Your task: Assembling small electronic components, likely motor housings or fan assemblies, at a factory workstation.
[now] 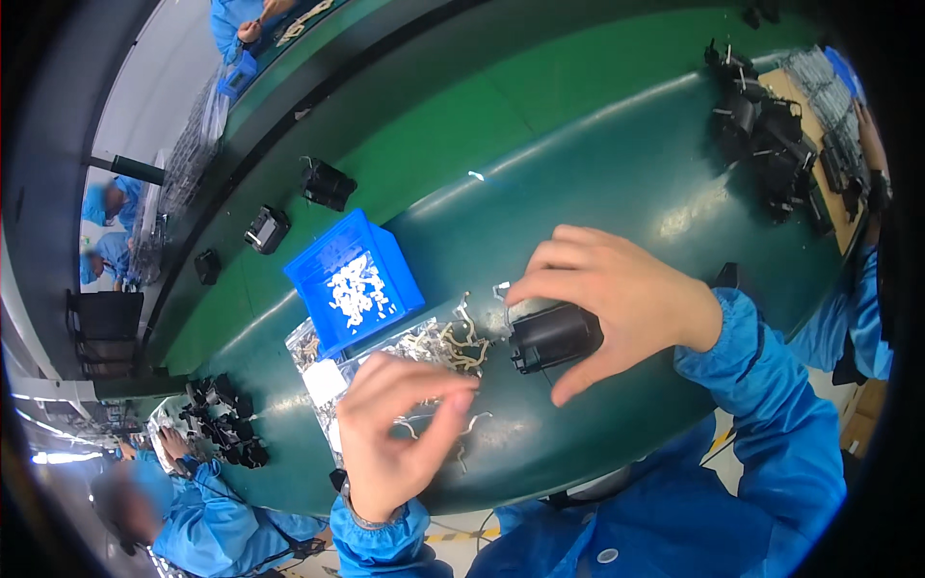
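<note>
Dark green counter (540,462) running across the frame, with a brighter green strip behind it and more blue-sleeved people along the edges. Your black housing (554,335) sits just right of centre, between the thumb and fingers of your right hand (626,299), which arches over it, spread wide; can't tell if any fingertip really touches. Your left hand (385,443), lower centre, has thumb and index pinched at the tips, near the housing's left end but apart from it; can't make out whether anything small is in there. For handling it well, I'd brace the housing by its long sides so that left end stays clear, and keep the pinch light. Watch your wrist around the tan strips (464,358) and the blue bin (395,270) of white bits.
</note>
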